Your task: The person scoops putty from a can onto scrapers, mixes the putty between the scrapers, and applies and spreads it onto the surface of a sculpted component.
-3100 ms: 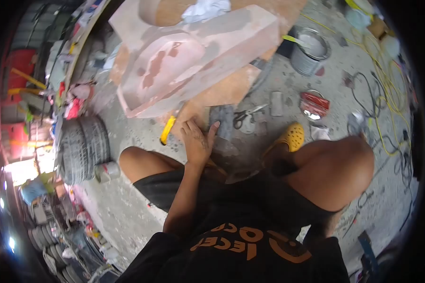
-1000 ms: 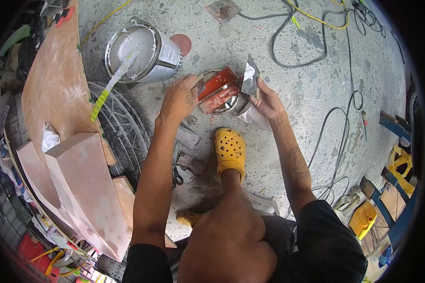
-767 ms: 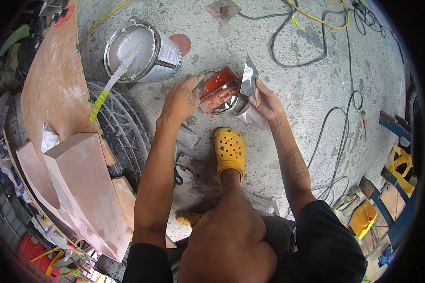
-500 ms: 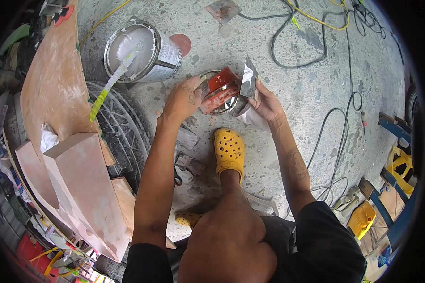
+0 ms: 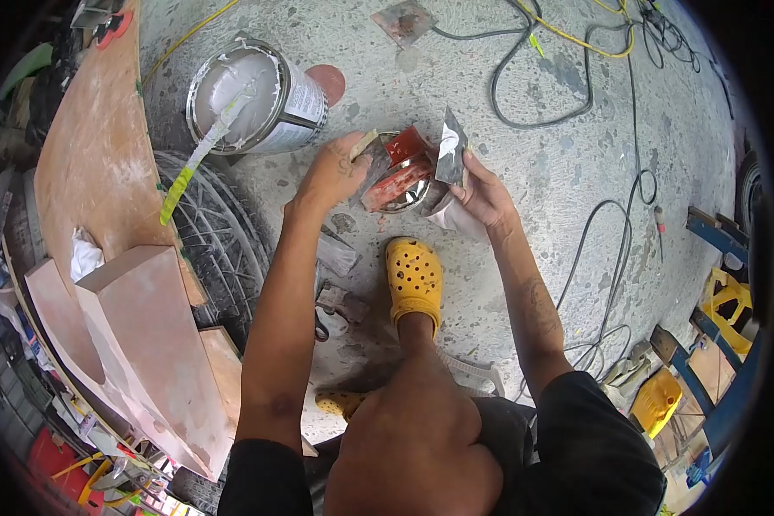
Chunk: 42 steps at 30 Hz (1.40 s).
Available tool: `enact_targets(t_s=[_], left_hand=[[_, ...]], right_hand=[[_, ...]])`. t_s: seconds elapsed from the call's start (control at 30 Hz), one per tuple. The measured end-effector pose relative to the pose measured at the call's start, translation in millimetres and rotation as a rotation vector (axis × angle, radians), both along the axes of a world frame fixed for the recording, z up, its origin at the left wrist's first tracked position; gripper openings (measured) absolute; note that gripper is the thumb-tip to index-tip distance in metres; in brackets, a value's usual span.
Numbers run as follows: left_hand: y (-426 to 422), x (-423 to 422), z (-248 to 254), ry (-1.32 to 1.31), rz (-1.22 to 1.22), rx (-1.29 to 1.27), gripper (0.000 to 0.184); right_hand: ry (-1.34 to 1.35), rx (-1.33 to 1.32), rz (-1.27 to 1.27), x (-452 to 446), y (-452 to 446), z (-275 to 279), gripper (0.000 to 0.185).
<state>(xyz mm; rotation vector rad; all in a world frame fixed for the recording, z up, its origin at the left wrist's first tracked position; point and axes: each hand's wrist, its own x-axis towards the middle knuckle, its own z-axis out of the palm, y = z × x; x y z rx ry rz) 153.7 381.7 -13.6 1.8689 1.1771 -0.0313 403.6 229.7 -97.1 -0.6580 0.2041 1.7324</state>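
since the frame half a second earlier, the dark scraper (image 5: 373, 163) in the left hand (image 5: 328, 174) has turned, so more of its flat face shows and it covers more of the left side of the red pieces behind it. the metal spreader (image 5: 451, 156) in the right hand (image 5: 483, 196) has dipped a little, while the things on the concrete floor (image 5: 525, 258) lie as they did.

the left hand is closed on the scraper, fingers at its pale upper edge (image 5: 364, 141). the right hand pinches the spreader near its lower end, thumb and fingers close together; the plate stands tilted, with a dab of white filler (image 5: 448, 139) on the face. the two tools are apart, one on each side of the red pieces (image 5: 397, 184), which are streaked with pale residue and lie on a round shiny tin (image 5: 420, 191); whether it is a lid or a shallow can i cannot tell. something whitish (image 5: 457, 216) lies just below the right hand, partly hidden.

the can of grey filler (image 5: 304, 105) stands up and left of the left hand, a stirring stick (image 5: 179, 187) with a yellow-green end leaning across its rim. nearer the body are a yellow clog (image 5: 414, 273) and, to its left, a pair of scissors (image 5: 321, 331).
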Motion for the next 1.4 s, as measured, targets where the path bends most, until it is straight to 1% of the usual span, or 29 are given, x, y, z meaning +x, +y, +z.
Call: enact_targets(t_s=[0.1,0.2,0.23,0.33,0.4,0.47,0.67,0.8,0.9,1.0,1.1,1.13,1.2,1.3,1.4], left_hand=[[5.6,2.9,-0.6,0.007,0.010,-0.019,0.051],[7.9,1.1,-18.5,-0.110,0.043,0.006,0.054],[9.7,0.0,-24.9,-0.106,0.045,-0.005,0.054],[12.3,2.2,-21.6,-0.093,0.044,-0.046,0.054],[14.3,7.1,-4.0,-0.080,0.034,-0.083,0.053],[15.8,4.0,-5.1,-0.125,0.053,-0.069,0.052],[15.6,-0.2,-27.4,-0.151,0.041,0.084,0.044],[8.4,4.0,-41.7,-0.188,0.046,0.166,0.041],[10.1,8.9,-38.5,-0.177,0.015,0.055,0.041],[12.7,10.2,-33.4,-0.164,-0.007,0.008,0.042],[17.2,9.2,-34.3,-0.155,-0.019,0.039,0.044],[18.2,7.6,-34.5,-0.164,-0.005,0.034,0.045],[17.8,6.6,-14.1,-0.177,0.026,0.019,0.046],[24.8,-2.0,-12.5,-0.285,0.063,-0.088,0.048],[23.4,-6.4,2.2,-0.314,0.112,-0.106,0.039]], right_hand=[[0.006,0.002,0.003,0.2,0.0,0.2,0.030],[0.008,0.002,0.002,0.1,-0.6,0.3,0.030],[0.005,0.008,-0.002,-0.6,-0.8,0.2,0.030],[0.007,0.011,-0.005,-1.3,-0.5,1.8,0.029],[0.007,0.001,-0.007,-0.4,-0.3,2.0,0.029],[0.003,-0.017,-0.011,-0.3,-0.9,1.0,0.028],[-0.028,-0.090,-0.018,-2.0,-2.5,-2.5,0.028],[-0.028,-0.067,-0.018,-2.7,-1.6,3.2,0.027],[-0.026,-0.071,-0.017,-2.7,-1.5,3.0,0.027],[-0.031,-0.080,-0.017,-2.1,-0.8,2.4,0.027],[-0.026,-0.076,-0.019,-2.8,0.8,4.0,0.027],[-0.030,-0.074,-0.019,-2.7,1.5,4.8,0.027],[-0.029,-0.071,-0.015,-2.7,-1.5,3.4,0.027],[-0.022,-0.051,-0.013,1.1,-1.2,-0.4,0.026],[-0.075,-0.051,-0.046,7.5,-4.3,2.2,0.026]])
